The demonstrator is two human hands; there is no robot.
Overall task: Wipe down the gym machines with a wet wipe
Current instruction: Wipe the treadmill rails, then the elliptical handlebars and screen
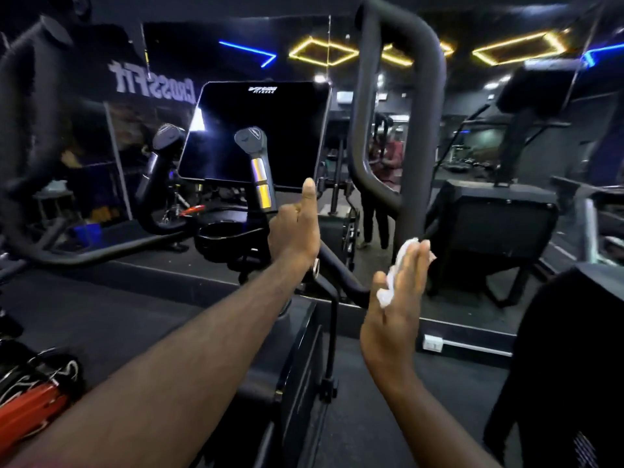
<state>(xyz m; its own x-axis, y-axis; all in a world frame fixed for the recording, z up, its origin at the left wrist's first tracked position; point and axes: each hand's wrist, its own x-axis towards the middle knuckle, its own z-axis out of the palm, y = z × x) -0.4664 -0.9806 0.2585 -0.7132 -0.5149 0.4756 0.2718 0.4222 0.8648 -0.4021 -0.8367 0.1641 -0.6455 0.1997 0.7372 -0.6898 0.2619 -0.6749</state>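
The crumpled white wet wipe sits right of centre in the frame, bunched along the palm side of the right hand. That hand stands edge-on, its fingers straight and pressed together, with the thumb pinning the wipe against them. A second tuft of the wipe shows at the fingertips.

The thick, matte black tubular handle bar of the machine rises just above and beyond those fingertips. Its long axis runs almost straight up the frame before looping over at the top edge. A wipe along it would therefore travel upward from where the hand is now, and the right hand is clearly the nearer one.

The left hand is raised at centre frame, in front of the lower right corner of the glossy black console screen. It is just beside the short grey grip with shiny metal bands. One digit points up and the rest fold away from the camera, so whether it holds anything cannot be told.

The right palm faces away, so it is not visible whether the wipe already touches the bar or hangs just short of it. The hand also covers the bar's lower run. The large dark handle at upper left is blurred, and the mirror wall behind doubles the machines, which muddles depth.
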